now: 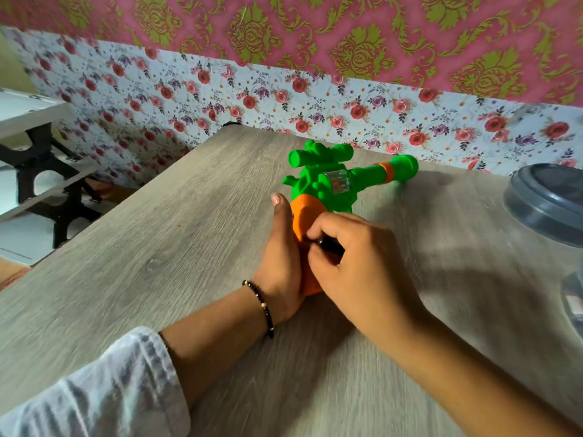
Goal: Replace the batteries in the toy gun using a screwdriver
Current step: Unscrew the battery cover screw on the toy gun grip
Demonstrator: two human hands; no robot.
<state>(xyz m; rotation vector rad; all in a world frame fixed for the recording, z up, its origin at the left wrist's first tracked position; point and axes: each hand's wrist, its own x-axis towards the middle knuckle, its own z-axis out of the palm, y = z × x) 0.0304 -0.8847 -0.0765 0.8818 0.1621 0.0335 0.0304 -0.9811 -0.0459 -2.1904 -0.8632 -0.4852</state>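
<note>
While both hands (315, 257) grip the toy gun (331, 190), a lidded jar (549, 209) stands nearby.

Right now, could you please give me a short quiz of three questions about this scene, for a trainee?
1. True or false: the toy gun lies on the table.
2. Which hand steadies the orange grip: A) left hand B) neither?
3. Fill in: the right hand is closed on a small ____ object at the grip.

Key: 1 true; 2 A; 3 dark (it cannot be told whether it is the screwdriver).
</note>
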